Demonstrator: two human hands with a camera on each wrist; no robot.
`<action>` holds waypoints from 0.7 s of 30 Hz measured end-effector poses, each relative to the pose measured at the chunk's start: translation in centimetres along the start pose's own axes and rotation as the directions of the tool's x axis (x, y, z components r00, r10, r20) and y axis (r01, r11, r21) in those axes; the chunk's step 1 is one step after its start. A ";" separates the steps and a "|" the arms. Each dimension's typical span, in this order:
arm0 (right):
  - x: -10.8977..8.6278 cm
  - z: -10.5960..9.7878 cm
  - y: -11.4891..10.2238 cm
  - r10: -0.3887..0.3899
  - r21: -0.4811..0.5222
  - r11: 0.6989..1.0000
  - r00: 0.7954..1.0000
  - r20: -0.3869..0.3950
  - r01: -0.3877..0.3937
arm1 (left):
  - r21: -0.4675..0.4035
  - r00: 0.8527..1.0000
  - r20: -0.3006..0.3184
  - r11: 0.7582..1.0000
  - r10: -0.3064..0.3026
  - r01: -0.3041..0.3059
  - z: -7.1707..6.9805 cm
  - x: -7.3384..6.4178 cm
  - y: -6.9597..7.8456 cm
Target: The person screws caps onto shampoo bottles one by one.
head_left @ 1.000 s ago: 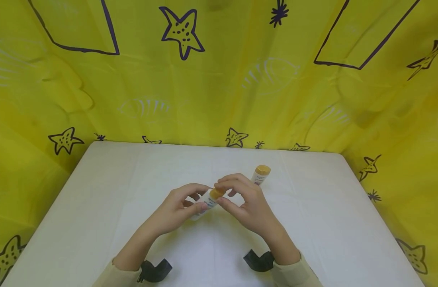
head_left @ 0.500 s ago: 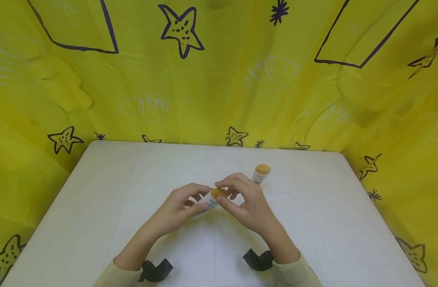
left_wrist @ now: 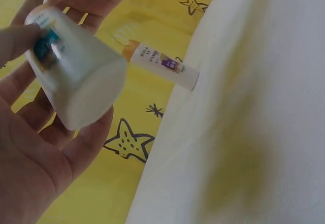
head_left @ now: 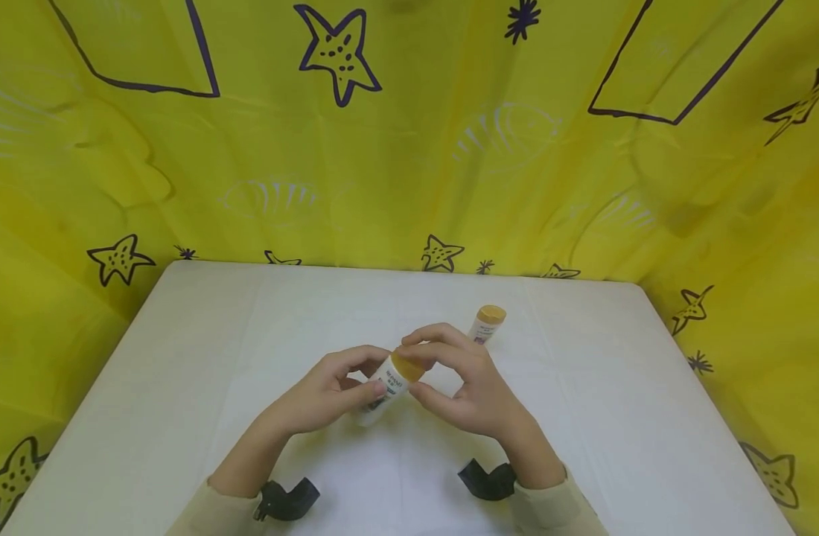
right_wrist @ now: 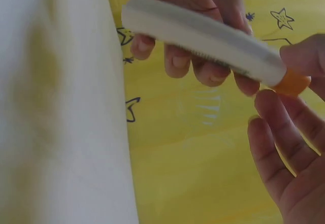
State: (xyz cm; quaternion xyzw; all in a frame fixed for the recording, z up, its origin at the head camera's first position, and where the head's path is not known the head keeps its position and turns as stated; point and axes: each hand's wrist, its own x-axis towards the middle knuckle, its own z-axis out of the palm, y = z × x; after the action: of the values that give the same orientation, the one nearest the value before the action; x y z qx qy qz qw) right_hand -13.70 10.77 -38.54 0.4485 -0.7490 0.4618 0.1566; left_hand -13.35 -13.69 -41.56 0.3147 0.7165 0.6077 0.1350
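Observation:
Tilted above the table, a white bottle (head_left: pixel 392 382) with an orange-yellow cap (head_left: pixel 406 365) lies between my two hands. My left hand (head_left: pixel 322 394) grips its body, thumb across the printed label and fingers behind. At the other end, my right hand (head_left: pixel 468 378) pinches the cap between thumb and fingertips; the right wrist view has this orange cap (right_wrist: pixel 293 83) seated on the bottle. The wide flat base of the held bottle (left_wrist: pixel 84 79) faces the left wrist camera. A similar capped bottle (head_left: pixel 488 323) stands upright beyond my right hand, its lower part hidden by that hand.
A white-covered table (head_left: pixel 202 357) spreads under both hands. Behind it and at its sides hangs a yellow curtain (head_left: pixel 396 171) with starfish and fish drawings. A black curved wrist mount (head_left: pixel 290 499) sits at the left wrist, and a similar black mount (head_left: pixel 486 480) at the right.
The held bottle has turned so its label shows more, and its base has dropped slightly towards me. My right fingers have shifted over the cap. The standing bottle has stayed put.

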 end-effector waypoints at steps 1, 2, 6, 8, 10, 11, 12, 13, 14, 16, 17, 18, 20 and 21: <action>0.0 -0.1 0.0 -0.023 0.007 1.000 1.000 0.007 0.023 | -0.027 1.000 0.017 1.000 -0.005 0.005 -0.1 0.0 0.0; 0.0 -0.2 0.1 -0.041 0.012 0.999 0.999 0.013 0.041 | -0.044 1.000 0.028 0.999 -0.009 0.011 -0.1 -0.1 0.0; 0.0 -0.5 0.2 -0.066 0.036 0.997 0.997 0.038 0.065 | -0.077 0.998 0.059 0.997 0.004 0.001 -0.4 -0.1 -0.1; 0.0 -0.5 0.3 -0.067 0.049 0.997 0.997 0.046 0.065 | -0.089 0.997 0.074 0.996 0.015 -0.008 -0.6 -0.2 -0.3; 0.0 -0.6 0.3 -0.069 0.053 0.996 0.996 0.053 0.066 | -0.109 0.994 0.107 0.994 0.022 -0.010 -0.7 -0.2 -0.4; 0.0 -0.6 0.3 -0.072 0.051 0.996 0.996 0.057 0.069 | -0.113 0.992 0.124 0.994 0.022 -0.007 -0.8 -0.2 -0.5; 0.0 -0.7 0.3 -0.077 0.051 0.996 0.995 0.062 0.074 | -0.120 0.990 0.143 0.993 0.022 -0.005 -0.9 -0.2 -0.6; 0.0 -0.7 0.3 -0.082 0.050 0.996 0.994 0.069 0.078 | -0.127 0.987 0.162 0.992 0.015 0.005 -0.9 -0.2 -0.6; 0.0 -0.7 0.3 -0.088 0.047 0.995 0.993 0.080 0.085 | -0.130 0.983 0.182 0.991 0.014 0.010 -1.0 -0.3 -0.6; 0.0 -0.7 0.4 -0.104 0.045 0.994 0.989 0.103 0.100 | -0.135 0.977 0.213 0.990 0.005 0.024 -1.1 -0.3 -0.7; 0.0 -0.6 0.4 -0.110 0.047 0.993 0.987 0.114 0.106 | -0.136 0.975 0.223 0.990 0.008 0.022 -1.1 -0.3 -0.7; 0.0 -0.6 0.4 -0.118 0.049 0.992 0.986 0.121 0.113 | -0.136 0.973 0.230 0.990 0.004 0.028 -1.1 -0.3 -0.7; 0.0 -0.5 0.4 -0.129 0.054 0.991 0.983 0.128 0.123 | -0.131 0.970 0.244 0.991 0.006 0.027 -1.1 -0.3 -0.6; 0.0 -0.5 0.4 -0.135 0.058 0.990 0.983 0.124 0.129 | -0.125 0.969 0.246 0.992 0.005 0.027 -1.0 -0.3 -0.6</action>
State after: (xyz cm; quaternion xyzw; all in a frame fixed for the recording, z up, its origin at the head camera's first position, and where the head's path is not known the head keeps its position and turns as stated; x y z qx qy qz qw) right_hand -14.14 11.27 -38.53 0.5297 -0.7143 0.4393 0.1271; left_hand -13.87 -14.72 -41.93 0.3744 0.6559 0.6077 0.2457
